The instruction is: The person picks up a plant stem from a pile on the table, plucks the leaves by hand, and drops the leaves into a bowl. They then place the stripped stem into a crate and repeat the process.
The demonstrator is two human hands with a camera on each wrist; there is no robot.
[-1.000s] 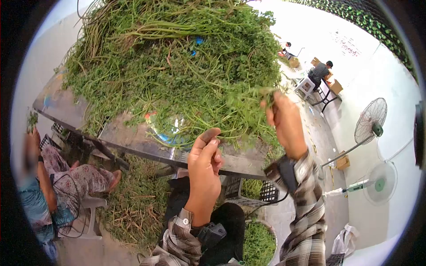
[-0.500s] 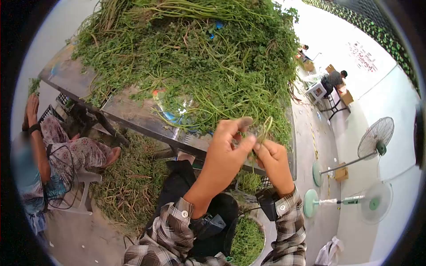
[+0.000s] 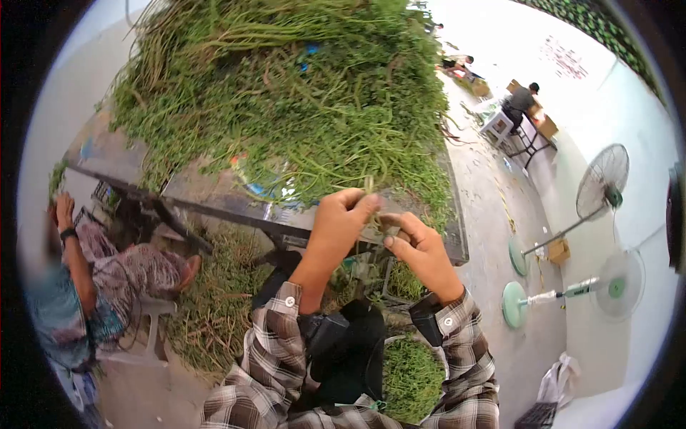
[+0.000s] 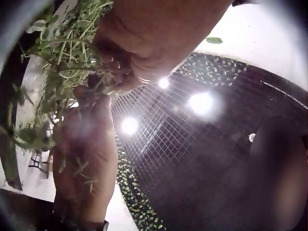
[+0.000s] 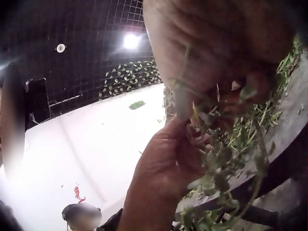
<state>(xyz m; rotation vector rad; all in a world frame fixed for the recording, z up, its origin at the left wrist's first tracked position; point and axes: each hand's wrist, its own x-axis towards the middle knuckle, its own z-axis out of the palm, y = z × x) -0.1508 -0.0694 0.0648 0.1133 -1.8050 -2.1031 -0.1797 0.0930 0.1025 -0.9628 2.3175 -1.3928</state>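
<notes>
A big heap of green leafy stems point(image 3: 286, 93) covers a dark table point(image 3: 214, 214). Both hands meet at the table's near edge. My left hand point(image 3: 343, 214) pinches a thin green sprig point(image 3: 371, 187) between thumb and fingertips. My right hand point(image 3: 414, 243) holds the same sprig from the other side, thumb and forefinger closed on it. In the left wrist view the left hand point(image 4: 144, 43) is above, with sprigs point(image 4: 53, 72) bunched at its fingers and the other hand below. In the right wrist view the right hand point(image 5: 226, 53) grips leafy sprigs point(image 5: 226, 159).
A bowl of picked greens point(image 3: 411, 379) sits by my lap. Discarded stems point(image 3: 221, 300) litter the floor under the table. A seated person point(image 3: 93, 279) is at the left. Two standing fans point(image 3: 600, 182) are at the right, and people work at a far table point(image 3: 522, 107).
The right hand came down from the heap with a sprig one second ago and met the left hand. Since then both hands stay together, working the sprig.
</notes>
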